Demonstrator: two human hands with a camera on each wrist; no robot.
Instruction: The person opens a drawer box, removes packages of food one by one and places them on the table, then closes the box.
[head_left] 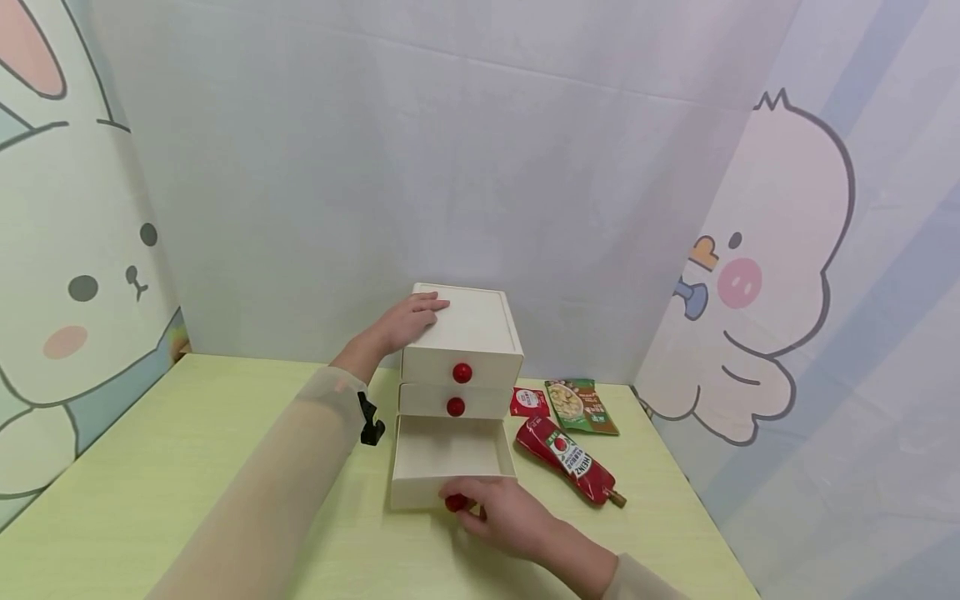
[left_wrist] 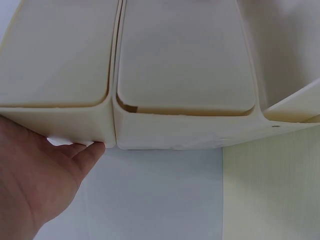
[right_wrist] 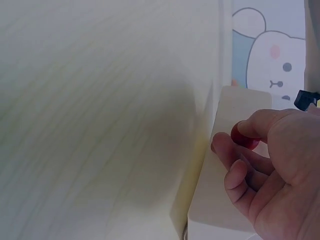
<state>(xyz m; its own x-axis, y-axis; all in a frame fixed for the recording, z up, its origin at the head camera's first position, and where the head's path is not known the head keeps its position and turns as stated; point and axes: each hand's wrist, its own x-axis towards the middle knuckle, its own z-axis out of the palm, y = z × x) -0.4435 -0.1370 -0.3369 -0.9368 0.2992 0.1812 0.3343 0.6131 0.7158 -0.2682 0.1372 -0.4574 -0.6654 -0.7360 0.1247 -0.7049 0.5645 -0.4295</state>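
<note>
A white three-drawer cabinet with red round knobs stands on the table. Its bottom drawer is pulled out and its bare inside shows; the top and middle drawers sit closed. My left hand rests on the cabinet's top left edge, and the left wrist view shows that hand against the cabinet's side. At the bottom drawer's front, my right hand pinches the red knob. In the right wrist view, thumb and fingers close round the same knob.
Right of the cabinet lie a red Heinz ketchup pouch with a cap, a small red packet and a green-and-brown food packet. The pale yellow-green table meets a grey-white curtain behind the cabinet.
</note>
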